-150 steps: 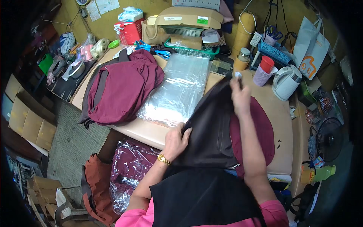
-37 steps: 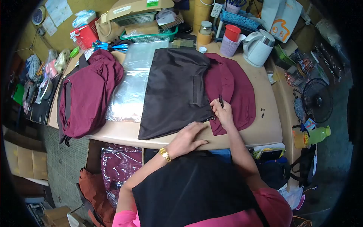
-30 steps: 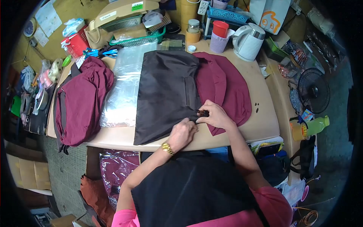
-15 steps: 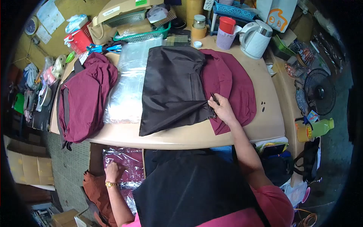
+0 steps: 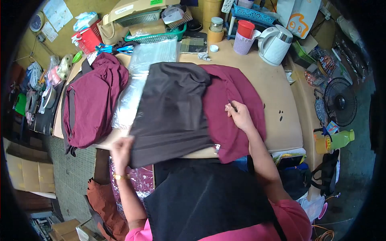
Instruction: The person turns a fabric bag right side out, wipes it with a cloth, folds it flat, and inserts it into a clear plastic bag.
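Cloth piece: lay across the table, with dark panel at left, maroon part at right, and lower dark corner past the near edge.
Left hand: met the dark panel's left edge; too motion-blurred about the fingers to tell pinching from mere touching.
Right hand: was over the maroon part, with fingers curled around a small dark tool (snips, perhaps).
Step in hand: looked like positioning the cloth piece on the table.
Next move: seemed to call for a sure hold on the dark edge, with tool tip kept clear of the fabric.
Green label: apparently read "GOOD", cut by the top of the view.
White label: bore print too small to read.
White bag: showed an orange logo, without legible words.
Wall sheets: were unreadable.
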A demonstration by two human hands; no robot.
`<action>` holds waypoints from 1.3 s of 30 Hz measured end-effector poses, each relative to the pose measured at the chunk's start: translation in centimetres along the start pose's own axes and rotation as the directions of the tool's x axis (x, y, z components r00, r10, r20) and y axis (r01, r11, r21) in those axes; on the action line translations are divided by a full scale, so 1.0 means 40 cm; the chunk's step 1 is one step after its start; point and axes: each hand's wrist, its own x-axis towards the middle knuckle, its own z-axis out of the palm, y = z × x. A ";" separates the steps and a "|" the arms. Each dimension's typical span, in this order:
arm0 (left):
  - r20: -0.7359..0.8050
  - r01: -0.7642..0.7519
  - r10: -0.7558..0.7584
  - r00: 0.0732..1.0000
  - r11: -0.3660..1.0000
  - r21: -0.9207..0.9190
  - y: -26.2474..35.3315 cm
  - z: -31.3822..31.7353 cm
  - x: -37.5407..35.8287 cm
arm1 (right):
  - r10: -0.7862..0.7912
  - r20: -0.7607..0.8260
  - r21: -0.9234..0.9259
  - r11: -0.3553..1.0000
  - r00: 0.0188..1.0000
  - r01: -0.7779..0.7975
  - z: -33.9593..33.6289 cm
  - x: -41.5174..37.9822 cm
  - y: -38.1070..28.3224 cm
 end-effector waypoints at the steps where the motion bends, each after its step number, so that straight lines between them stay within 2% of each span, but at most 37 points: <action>1: -0.198 -0.011 0.018 0.980 0.999 0.036 -0.027 -0.058 0.008 | 0.094 0.073 0.231 0.967 0.993 -0.108 -0.001 -0.003 0.011; 2: -0.387 -0.012 0.040 0.921 0.997 0.075 -0.050 -0.109 0.011 | 0.168 0.167 0.440 0.869 0.971 -0.226 0.002 -0.008 0.019; 3: -0.544 0.032 0.057 0.837 0.988 0.152 -0.045 -0.138 0.001 | 0.173 0.175 0.440 0.867 0.969 -0.234 0.010 -0.016 0.024; 4: -0.684 0.083 0.094 0.724 0.972 0.221 -0.040 -0.157 -0.003 | 0.055 0.108 0.344 0.935 0.993 -0.089 0.019 -0.016 0.023; 5: -0.692 -0.021 0.238 0.681 0.952 0.307 -0.041 -0.153 0.005 | -0.077 0.052 0.236 0.970 0.996 0.062 0.028 -0.013 0.019; 6: -0.688 -0.117 0.375 0.621 0.913 0.392 0.002 -0.118 0.016 | -0.082 0.054 0.239 0.969 0.995 0.067 0.034 -0.012 0.016; 7: -0.537 -0.216 0.474 0.698 0.854 0.473 0.046 -0.074 0.025 | -0.071 0.067 0.226 0.973 0.995 0.054 0.036 -0.014 0.014; 8: -0.335 -0.341 0.592 0.733 0.747 0.571 0.125 -0.005 0.026 | -0.062 0.081 0.212 0.976 0.995 0.043 0.038 -0.015 0.012; 9: -0.257 -0.440 0.587 0.768 0.774 0.455 0.175 0.096 0.014 | -0.069 0.087 0.212 0.976 0.994 0.049 0.038 -0.017 0.012; 10: -0.001 -0.443 0.469 0.883 0.834 0.330 0.178 0.182 -0.009 | -0.083 0.086 0.275 0.960 0.993 0.057 0.034 -0.019 0.015; 11: 0.203 -0.575 0.540 0.817 0.732 0.365 0.255 0.249 -0.033 | -0.097 0.082 0.336 0.940 0.992 0.065 0.028 -0.019 0.020; 13: 0.550 -0.750 0.543 0.635 0.605 0.269 0.235 0.357 -0.077 | -0.095 0.091 0.334 0.941 0.991 0.059 0.006 -0.016 0.036; 14: 0.636 -0.737 0.450 0.627 0.606 0.298 0.232 0.366 -0.080 | -0.084 0.102 0.328 0.943 0.991 0.046 -0.010 -0.015 0.048; 16: 0.522 -0.605 0.326 0.788 0.565 0.561 0.148 0.294 -0.039 | -0.074 0.108 0.294 0.955 0.991 0.040 -0.056 -0.020 0.052; 17: 0.324 -0.481 0.367 0.872 0.522 0.704 0.140 0.231 -0.031 | -0.018 0.128 0.292 0.956 0.992 -0.020 -0.070 -0.024 0.061; 18: 0.144 -0.345 0.353 0.924 0.611 0.713 0.019 0.150 -0.005 | 0.038 0.148 0.291 0.953 0.988 -0.080 -0.077 -0.024 0.066; 19: 0.086 -0.106 0.062 0.994 0.533 0.840 -0.008 0.032 0.022 | -0.056 0.144 0.238 0.971 0.988 0.020 -0.079 -0.023 0.064; 20: -0.130 -0.178 0.651 0.748 0.385 0.905 -0.108 -0.037 0.026 | -0.062 0.154 0.240 0.971 0.986 0.023 -0.083 -0.018 0.059; 22: -0.269 0.030 0.388 0.882 0.522 0.852 -0.054 -0.100 -0.021 | -0.043 0.362 0.143 0.990 0.931 -0.009 -0.084 0.009 0.027; 23: -0.250 0.042 0.208 0.946 0.685 0.728 -0.050 -0.096 -0.026 | -0.085 0.441 0.107 0.993 0.894 0.042 -0.077 0.027 0.000; 24: -0.212 0.092 0.045 0.976 0.800 0.593 -0.009 -0.050 -0.038 | -0.098 0.452 0.109 0.993 0.887 0.054 -0.064 0.044 -0.058; 25: -0.153 0.042 0.037 0.988 0.875 0.482 0.023 0.003 -0.046 | -0.212 0.409 0.106 0.977 0.887 0.185 -0.040 0.059 -0.133; 26: -0.182 -0.029 0.097 0.978 0.938 0.347 0.025 0.063 -0.041 | -0.326 0.365 0.098 0.945 0.872 0.312 -0.002 0.078 -0.197; 27: -0.168 -0.030 0.087 0.982 0.948 0.316 0.051 0.108 -0.032 | -0.463 0.260 0.132 0.887 0.848 0.443 0.057 0.108 -0.232; 28: -0.216 -0.091 0.173 0.961 0.935 0.344 0.033 0.156 -0.009 | -0.586 0.150 0.151 0.809 0.796 0.567 0.125 0.142 -0.262; 29: -0.254 -0.101 0.194 0.947 0.936 0.337 0.041 0.194 0.016 | -0.611 0.021 0.135 0.786 0.792 0.603 0.197 0.173 -0.306; 30: -0.309 -0.137 0.298 0.903 0.882 0.451 0.036 0.224 0.042 | -0.627 -0.108 0.114 0.763 0.771 0.636 0.255 0.199 -0.334; 31: -0.352 -0.110 0.232 0.907 0.936 0.335 0.054 0.238 0.062 | -0.641 -0.101 0.120 0.752 0.761 0.648 0.296 0.223 -0.330; 32: -0.383 -0.085 0.163 0.909 0.973 0.214 0.062 0.240 0.073 | -0.549 -0.083 -0.068 0.836 0.832 0.545 0.340 0.247 -0.316; 33: -0.262 -0.018 0.075 0.962 0.977 0.213 0.056 0.225 0.069 | -0.449 -0.088 -0.257 0.873 0.889 0.415 0.383 0.269 -0.300; 34: -0.138 0.046 -0.015 0.990 0.974 0.221 0.043 0.205 0.061 | -0.435 -0.055 -0.126 0.896 0.899 0.426 0.396 0.292 -0.259; 35: -0.159 -0.037 0.072 0.985 0.976 0.214 0.018 0.180 0.041 | -0.434 -0.033 -0.055 0.900 0.900 0.432 0.399 0.320 -0.218; 36: -0.164 -0.023 0.056 0.985 0.981 0.195 0.008 0.138 0.018 | -0.437 0.012 -0.018 0.899 0.899 0.437 0.378 0.319 -0.204; 37: -0.221 0.015 0.010 0.975 0.994 0.108 0.021 0.092 -0.013 | -0.467 0.040 0.034 0.884 0.884 0.466 0.358 0.310 -0.193; 38: -0.253 0.173 -0.141 0.957 0.979 0.110 -0.072 0.037 -0.021 | -0.432 0.069 0.043 0.902 0.899 0.430 0.338 0.299 -0.185; 39: -0.358 0.130 -0.043 0.933 0.966 0.222 -0.079 -0.024 -0.043 | -0.456 0.012 0.005 0.890 0.890 0.456 0.330 0.294 -0.162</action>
